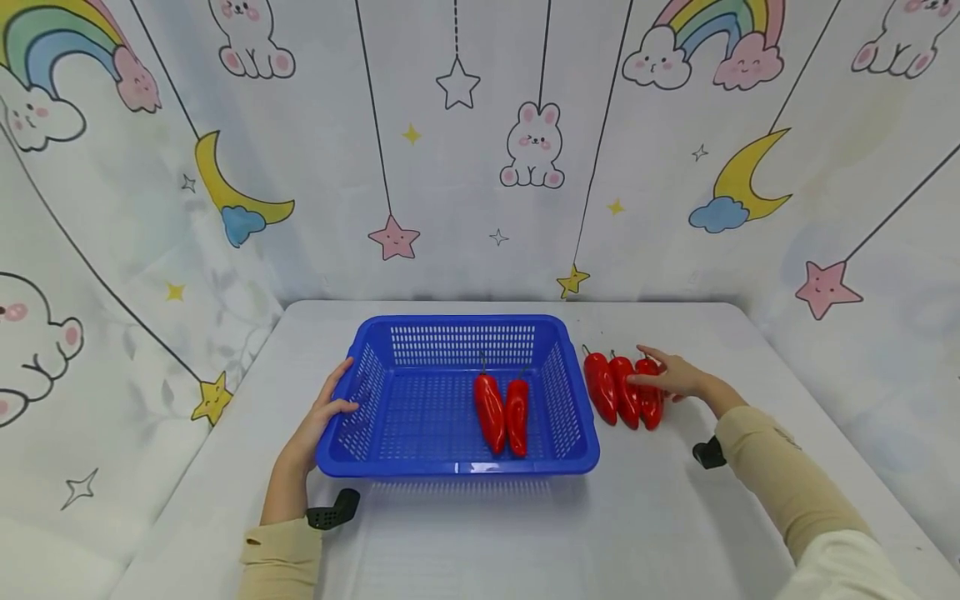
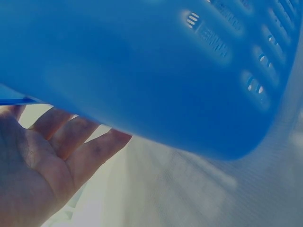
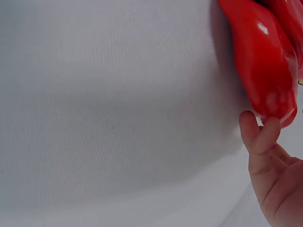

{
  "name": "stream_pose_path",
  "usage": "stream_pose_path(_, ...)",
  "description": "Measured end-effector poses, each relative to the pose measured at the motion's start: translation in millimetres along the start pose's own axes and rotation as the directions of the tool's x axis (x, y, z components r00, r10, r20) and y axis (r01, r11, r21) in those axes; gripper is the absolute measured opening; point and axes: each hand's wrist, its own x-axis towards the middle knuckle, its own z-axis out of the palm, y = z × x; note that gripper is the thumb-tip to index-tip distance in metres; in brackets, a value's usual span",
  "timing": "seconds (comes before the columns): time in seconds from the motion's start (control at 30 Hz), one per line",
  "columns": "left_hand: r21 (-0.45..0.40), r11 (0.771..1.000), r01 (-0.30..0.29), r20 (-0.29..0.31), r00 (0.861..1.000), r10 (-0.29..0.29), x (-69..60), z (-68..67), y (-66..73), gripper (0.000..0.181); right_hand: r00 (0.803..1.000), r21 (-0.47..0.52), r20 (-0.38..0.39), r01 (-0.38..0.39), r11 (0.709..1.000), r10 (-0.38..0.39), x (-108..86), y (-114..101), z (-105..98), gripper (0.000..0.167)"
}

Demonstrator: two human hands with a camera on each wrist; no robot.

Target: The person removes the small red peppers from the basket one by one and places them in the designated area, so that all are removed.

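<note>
A blue plastic basket (image 1: pixel 457 468) stands on the table with two red chili peppers (image 1: pixel 490 414) inside, toward its right. My left hand (image 1: pixel 311 429) holds the basket's left rim, thumb over the edge; in the left wrist view, the fingers (image 2: pixel 92 151) reach up to the blue wall from outside. Right of the basket, three more red peppers (image 1: pixel 600 387) lie side by side. Over the rightmost pepper (image 1: pixel 651 408) is my right hand (image 1: pixel 678 377), thumb and forefinger spread apart. In the right wrist view, its fingertips (image 3: pixel 270 130) are at one end of a pepper (image 3: pixel 265 61).
A white table (image 1: pixel 480 542) carries everything. Printed white cloth (image 1: pixel 480 167) with rabbits, moons and stars hangs behind it and at both sides. A dark device is strapped to each wrist, close to the table.
</note>
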Motion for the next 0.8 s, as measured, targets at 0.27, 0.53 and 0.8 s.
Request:
stream_pose_path(0.27,0.003,1.000,0.001,-0.002,1.000,-0.001,0.3,0.0,-0.3,0.070,0.996,-0.023,-0.074,0.038,0.999,-0.040,-12.0,-1.1,-10.8,0.085)
stream_pose_path(0.53,0.016,1.000,0.004,-0.006,1.000,-0.004,-0.6,-0.6,-0.5,0.069,0.975,-0.036,-0.193,0.105,0.994,-0.109,-24.2,-14.3,-24.5,0.081)
stream_pose_path(0.8,0.007,1.000,0.006,-0.005,1.000,-0.006,-0.3,0.2,-1.7,0.068,0.946,0.004,-0.271,0.185,0.983,-0.177,-33.1,-33.8,-38.1,0.083)
